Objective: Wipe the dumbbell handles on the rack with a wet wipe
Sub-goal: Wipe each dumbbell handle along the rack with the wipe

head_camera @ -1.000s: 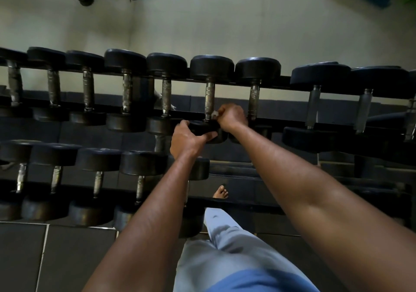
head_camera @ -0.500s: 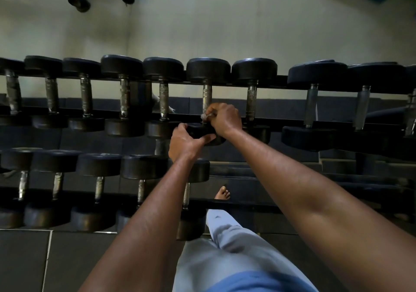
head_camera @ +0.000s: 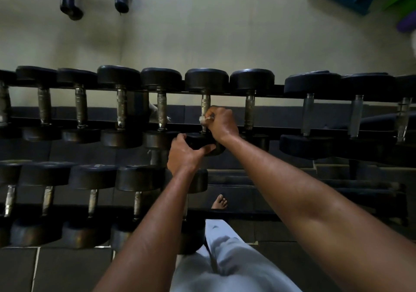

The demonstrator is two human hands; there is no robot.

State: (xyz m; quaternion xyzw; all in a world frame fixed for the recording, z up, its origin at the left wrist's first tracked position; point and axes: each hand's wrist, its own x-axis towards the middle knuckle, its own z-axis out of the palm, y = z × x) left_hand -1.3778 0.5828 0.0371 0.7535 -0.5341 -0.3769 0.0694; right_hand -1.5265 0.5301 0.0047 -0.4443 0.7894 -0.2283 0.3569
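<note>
Two hands work on one dumbbell in the upper row of the rack (head_camera: 225,93). The right hand (head_camera: 221,122) is curled round the lower part of that dumbbell's metal handle (head_camera: 205,102), with a crumpled white wet wipe (head_camera: 203,119) pinched between fingers and metal; a corner of the wipe shows at the left of the fist. The left hand (head_camera: 184,154) grips the near rubber head (head_camera: 202,142) of the same dumbbell, thumb stretched along its underside, probably to keep the weight from rolling or sliding in its cradle while the other hand rubs. The upper part of the handle, towards the far head (head_camera: 206,80), is bare above the fist, so the judgement is that this handle is only partly covered by the stroke. Neighbouring handles to the left (head_camera: 161,109) look dull and spotted, and the one just to the right (head_camera: 249,109) is untouched by either hand; whether any have been cleaned cannot be told. A lower row of dumbbells (head_camera: 94,176) sits beneath the arms. Pale trousers and a bare foot (head_camera: 219,202) show below, on the dark floor.
</note>
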